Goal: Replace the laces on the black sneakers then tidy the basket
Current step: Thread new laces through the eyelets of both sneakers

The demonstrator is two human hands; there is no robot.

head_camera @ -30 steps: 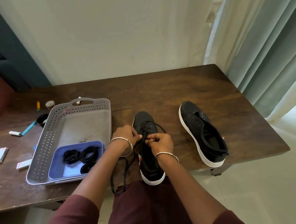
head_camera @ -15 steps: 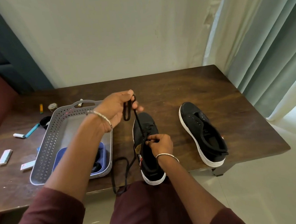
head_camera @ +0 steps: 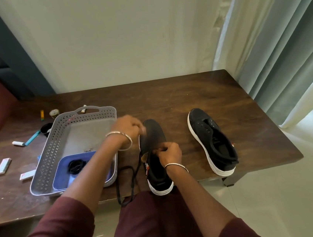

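Right hand (head_camera: pixel 168 152): fingers curled, pinching the lace (head_camera: pixel 118 190) at the eyelet row, on top of the near sneaker (head_camera: pixel 158 176).
Left hand (head_camera: pixel 128 128): blurred, beside the near sneaker's toe. The fingers are curled and the lace runs up into them, so I take it for a closed hold.
Lace: the slack drops along the near sneaker's left side and loops over the table edge.
Near sneaker: upright on the table (head_camera: pixel 169 101), heel at the front edge.
Second sneaker (head_camera: pixel 212 141): to the right of the near sneaker, well apart, eyelets bare.
Basket (head_camera: pixel 54 148): just left of the near sneaker. It holds a blue tray (head_camera: pixel 61 178) with coiled black laces (head_camera: pixel 75 166).
Risk, shoe: a hard pull by the left hand could drag or tip the near sneaker off the edge if the right hand eases.
Risk, lace: the hanging loop may snag on the table edge or a knee.
Risk, threading: uneven tension could leave the two ends unequal.
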